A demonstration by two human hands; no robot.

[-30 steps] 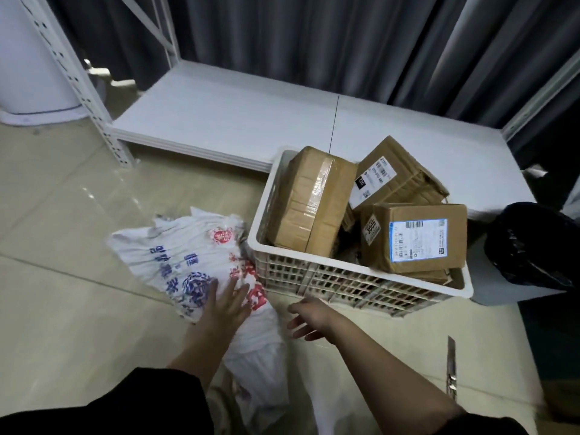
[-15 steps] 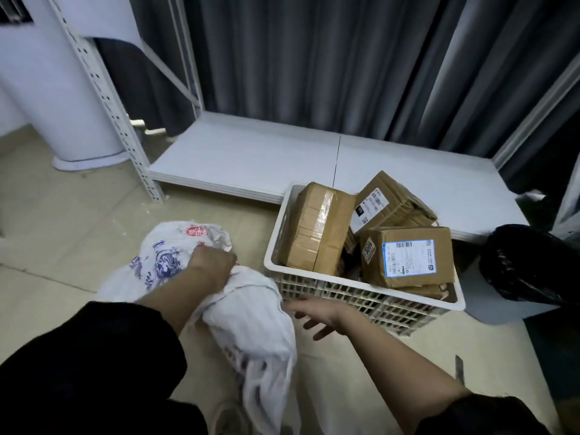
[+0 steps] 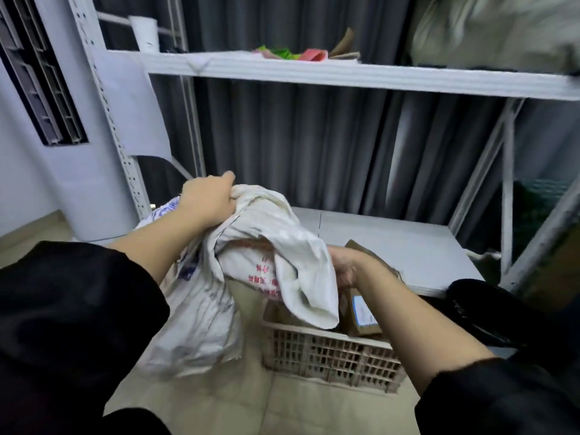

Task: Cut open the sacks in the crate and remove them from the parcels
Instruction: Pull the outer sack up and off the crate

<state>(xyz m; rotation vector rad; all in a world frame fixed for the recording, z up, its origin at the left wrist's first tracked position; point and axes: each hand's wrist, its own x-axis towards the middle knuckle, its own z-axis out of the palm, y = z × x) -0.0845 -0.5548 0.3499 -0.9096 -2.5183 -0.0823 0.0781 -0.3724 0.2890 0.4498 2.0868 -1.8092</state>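
Bare floor (image 3: 219, 400) lies open in front of the white lattice crate (image 3: 332, 356), whose near wall faces the person. Inside it, brown parcels (image 3: 361, 315) are partly hidden by the white sack (image 3: 282, 246), held up above the crate's left end. Left hand (image 3: 207, 199), raised, fingers clenched on the sack's upper fold; right hand (image 3: 343, 268), lower, grips its right edge. Behind: grey lower shelf (image 3: 392, 240), dark curtain (image 3: 314, 146).
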